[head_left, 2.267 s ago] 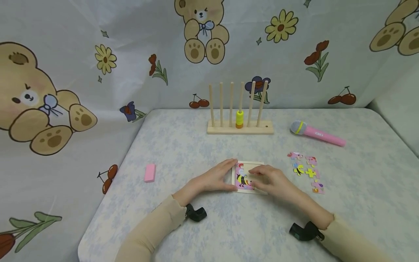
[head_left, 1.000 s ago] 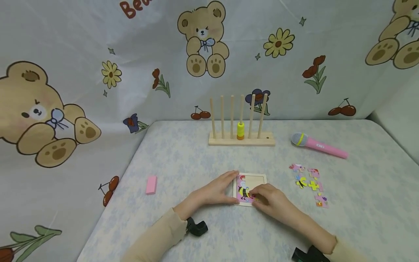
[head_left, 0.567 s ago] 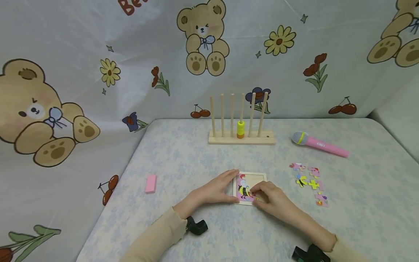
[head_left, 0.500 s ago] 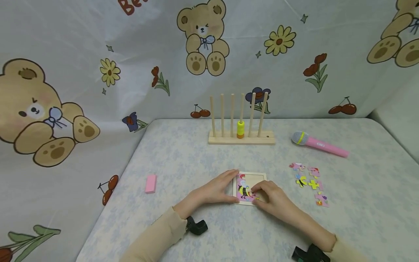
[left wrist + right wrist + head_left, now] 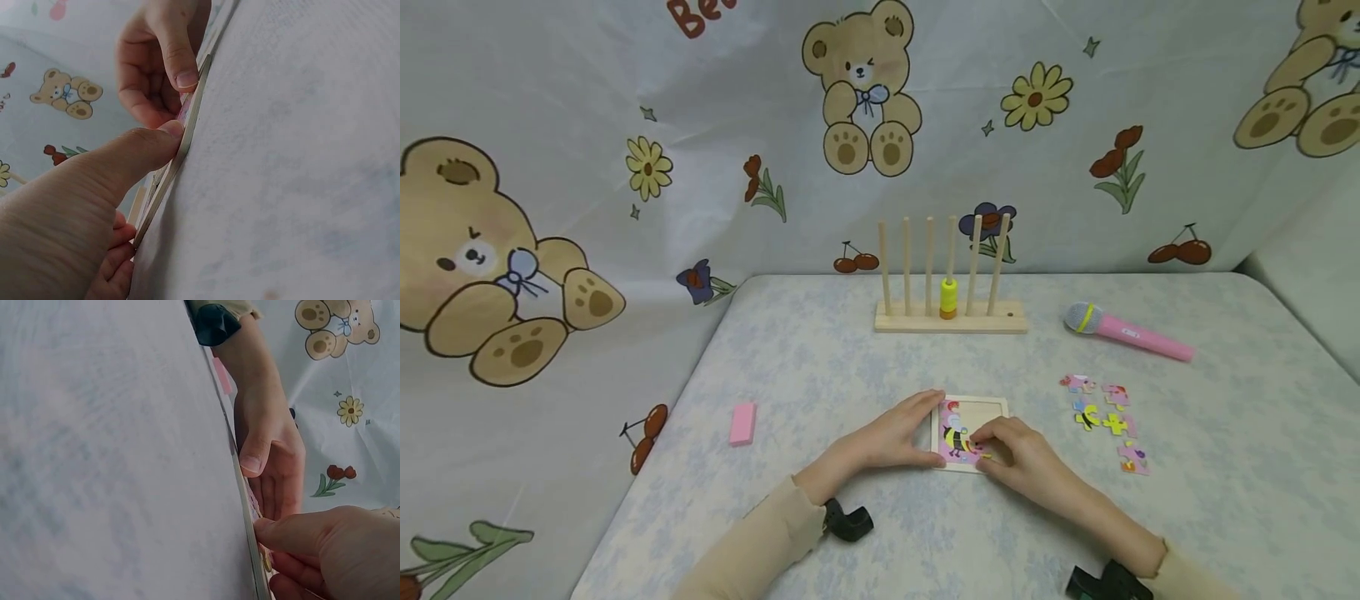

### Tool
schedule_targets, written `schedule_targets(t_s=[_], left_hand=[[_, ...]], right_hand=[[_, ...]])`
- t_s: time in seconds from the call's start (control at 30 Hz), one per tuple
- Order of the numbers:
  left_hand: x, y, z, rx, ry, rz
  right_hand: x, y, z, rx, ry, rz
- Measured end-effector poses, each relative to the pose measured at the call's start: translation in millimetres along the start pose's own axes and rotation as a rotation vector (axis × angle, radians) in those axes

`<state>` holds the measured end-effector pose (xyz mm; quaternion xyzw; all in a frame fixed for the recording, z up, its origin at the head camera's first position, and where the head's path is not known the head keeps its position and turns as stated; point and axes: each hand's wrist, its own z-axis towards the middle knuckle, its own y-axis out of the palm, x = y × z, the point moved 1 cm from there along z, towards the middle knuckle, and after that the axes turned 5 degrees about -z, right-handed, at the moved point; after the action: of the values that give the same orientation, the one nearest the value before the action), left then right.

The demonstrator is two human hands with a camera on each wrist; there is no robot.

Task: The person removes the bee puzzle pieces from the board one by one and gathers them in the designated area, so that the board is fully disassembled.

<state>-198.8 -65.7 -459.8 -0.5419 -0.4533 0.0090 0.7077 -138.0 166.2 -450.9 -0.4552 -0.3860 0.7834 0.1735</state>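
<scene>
A small wooden puzzle tray point(image 5: 976, 398) lies flat on the table, its left side filled with a joined bee picture point(image 5: 954, 435) on pink; bare wood shows at its upper right. My left hand point(image 5: 887, 433) grips the tray's left side, thumb at the near corner and fingers at the far one. At the near right part of the tray, my right hand point(image 5: 1026, 458) pinches a puzzle piece point(image 5: 987, 455) between thumb and forefinger, mostly hidden by the fingers. In the left wrist view both thumbs sit along the tray's near edge point(image 5: 187, 134).
Several loose puzzle pieces point(image 5: 1117, 424) lie to the right of the tray. Behind are a wooden peg stand point(image 5: 917, 325) with yellow and orange rings point(image 5: 949, 296) and a pink toy microphone point(image 5: 1135, 336). A pink block point(image 5: 742, 423) lies at the left.
Since the earliest frame, my right fingers have come down and nearer within the tray, to its near right part. My left hand keeps its place; the head view has tilted up slightly.
</scene>
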Motion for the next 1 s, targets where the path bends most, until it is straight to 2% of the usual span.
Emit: schedule_targets(t_s=[0.33, 0.53, 1.0], left_hand=[[-1.0, 1.8, 0.0, 0.0, 0.006, -0.01], [-1.6, 0.9, 1.1, -0.002, 0.0, -0.023], [0.3, 0.6, -0.5, -0.003, -0.007, -0.029]], right_hand=[[0.6, 2.1, -1.0, 0.005, -0.06, 0.047], [1.6, 1.7, 0.1, 0.018, -0.12, 0.004], [-0.5, 3.0, 1.2, 0.11, -0.287, -0.131]])
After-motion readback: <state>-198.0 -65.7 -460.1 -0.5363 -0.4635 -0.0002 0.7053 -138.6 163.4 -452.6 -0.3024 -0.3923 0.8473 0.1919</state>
